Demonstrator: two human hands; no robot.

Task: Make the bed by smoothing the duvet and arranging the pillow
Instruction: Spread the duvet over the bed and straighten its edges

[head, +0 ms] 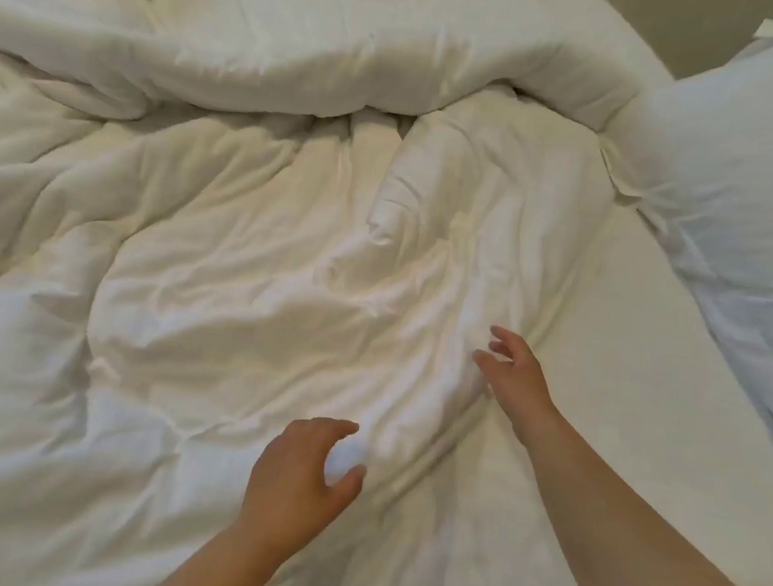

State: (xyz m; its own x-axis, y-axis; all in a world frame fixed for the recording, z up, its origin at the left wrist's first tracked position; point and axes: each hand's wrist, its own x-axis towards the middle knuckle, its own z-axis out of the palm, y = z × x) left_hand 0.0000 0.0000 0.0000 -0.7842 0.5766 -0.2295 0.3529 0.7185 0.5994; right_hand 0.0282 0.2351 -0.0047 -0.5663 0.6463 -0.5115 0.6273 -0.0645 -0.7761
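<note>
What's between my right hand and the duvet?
Nothing visible. The right hand is open at the edge of the duvet, beside the bare sheet; the left hand curls round a fold.

The duvet runs off the left, top and bottom edges, and the pillow gets chopped by the right one. Both forearms are cut off low down. The right hand has smeary fingertips, so can't tell if it's touching the fabric. The palm of the left hand is hidden.
</note>
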